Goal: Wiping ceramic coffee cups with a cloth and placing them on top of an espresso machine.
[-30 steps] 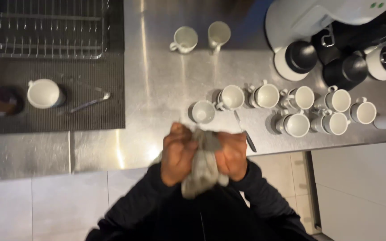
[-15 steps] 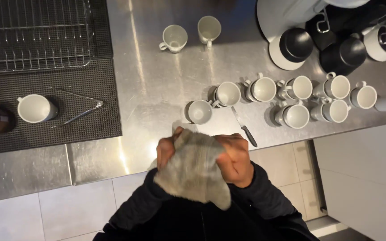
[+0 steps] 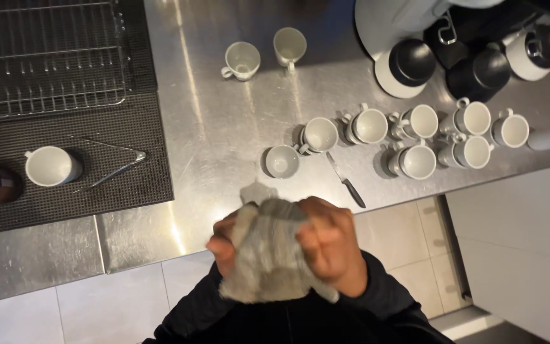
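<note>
Compared with a second ago, both hands, left hand (image 3: 225,245) and right hand (image 3: 329,245), fingers closed around the grey cloth (image 3: 268,255), have raised it chest-high, clear of the steel counter (image 3: 224,146) and white cups (image 3: 367,126), indicating hand-drying.

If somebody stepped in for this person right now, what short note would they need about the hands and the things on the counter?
Left hand and right hand: both grip one grey cloth, bunched between them at the counter's front edge.
Cups: a group of white cups on the steel counter, with a knife beside them; two more cups stand further back.
One cup and tongs lie on the black mat; the wire rack looks empty.
Done: cups set out on the counter.
Left: cannot tell; neither hand touches a cup.
</note>
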